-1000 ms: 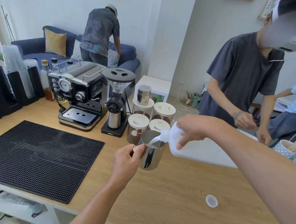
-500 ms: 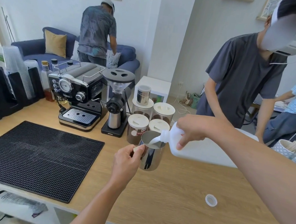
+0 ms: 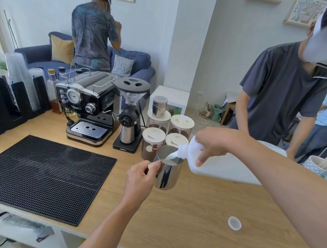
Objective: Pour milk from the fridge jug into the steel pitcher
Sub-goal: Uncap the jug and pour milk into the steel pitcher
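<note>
The steel pitcher (image 3: pixel 166 174) is held just above the wooden counter (image 3: pixel 196 224), and my left hand (image 3: pixel 139 180) grips its handle. My right hand (image 3: pixel 214 147) grips the handle of the white milk jug (image 3: pixel 228 167), which is tipped almost flat toward the left. Its open neck sits over the pitcher's rim, and a stream of milk (image 3: pixel 171 157) runs into the pitcher, where white milk shows inside. The jug's white cap (image 3: pixel 234 223) lies on the counter to the right.
Behind the pitcher stand several lidded coffee canisters (image 3: pixel 152 143), a grinder (image 3: pixel 129 114) and an espresso machine (image 3: pixel 90 106). A black rubber mat (image 3: pixel 34 174) covers the counter's left. Cup stacks (image 3: pixel 22 79) line the far left. A person in a dark shirt (image 3: pixel 279 94) leans over the counter's far right.
The pour continues with both hands nearly still. The person by the sofa has straightened and turned; the person in the dark shirt has shifted slightly.
</note>
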{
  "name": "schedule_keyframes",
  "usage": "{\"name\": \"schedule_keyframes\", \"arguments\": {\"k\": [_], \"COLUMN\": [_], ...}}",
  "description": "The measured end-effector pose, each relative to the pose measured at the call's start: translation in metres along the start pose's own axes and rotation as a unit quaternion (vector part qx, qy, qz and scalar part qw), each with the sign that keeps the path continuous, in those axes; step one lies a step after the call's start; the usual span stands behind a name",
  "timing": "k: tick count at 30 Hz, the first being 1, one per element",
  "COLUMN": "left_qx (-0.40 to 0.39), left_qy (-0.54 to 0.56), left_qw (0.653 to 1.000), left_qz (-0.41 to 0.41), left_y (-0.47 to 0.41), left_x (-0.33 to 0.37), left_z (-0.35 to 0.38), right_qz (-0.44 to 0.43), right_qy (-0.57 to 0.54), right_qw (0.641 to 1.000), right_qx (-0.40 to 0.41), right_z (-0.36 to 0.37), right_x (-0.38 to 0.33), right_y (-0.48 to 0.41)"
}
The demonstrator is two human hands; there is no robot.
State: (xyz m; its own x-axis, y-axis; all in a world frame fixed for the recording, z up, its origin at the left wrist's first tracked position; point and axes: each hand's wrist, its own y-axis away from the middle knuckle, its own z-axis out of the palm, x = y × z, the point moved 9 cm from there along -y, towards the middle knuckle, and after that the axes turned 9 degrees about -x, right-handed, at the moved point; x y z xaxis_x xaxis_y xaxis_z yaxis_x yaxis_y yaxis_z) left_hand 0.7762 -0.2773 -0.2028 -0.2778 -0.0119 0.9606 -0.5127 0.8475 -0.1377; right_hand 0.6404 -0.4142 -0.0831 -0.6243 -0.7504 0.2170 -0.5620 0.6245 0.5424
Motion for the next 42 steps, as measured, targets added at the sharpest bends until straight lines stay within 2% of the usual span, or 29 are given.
{"name": "schedule_keyframes", "arguments": {"k": [42], "left_qx": [-0.006], "left_qy": [0.015], "left_qw": [1.000], "left_qz": [-0.005], "left_y": [-0.0027], "left_x": [0.0024], "left_z": [0.0018], "right_qz": [0.009], "right_qy": [0.023], "right_qw": [1.000], "right_qx": [-0.008], "right_z": [-0.0068], "right_x": [-0.0038], "right_y": [-0.0068]}}
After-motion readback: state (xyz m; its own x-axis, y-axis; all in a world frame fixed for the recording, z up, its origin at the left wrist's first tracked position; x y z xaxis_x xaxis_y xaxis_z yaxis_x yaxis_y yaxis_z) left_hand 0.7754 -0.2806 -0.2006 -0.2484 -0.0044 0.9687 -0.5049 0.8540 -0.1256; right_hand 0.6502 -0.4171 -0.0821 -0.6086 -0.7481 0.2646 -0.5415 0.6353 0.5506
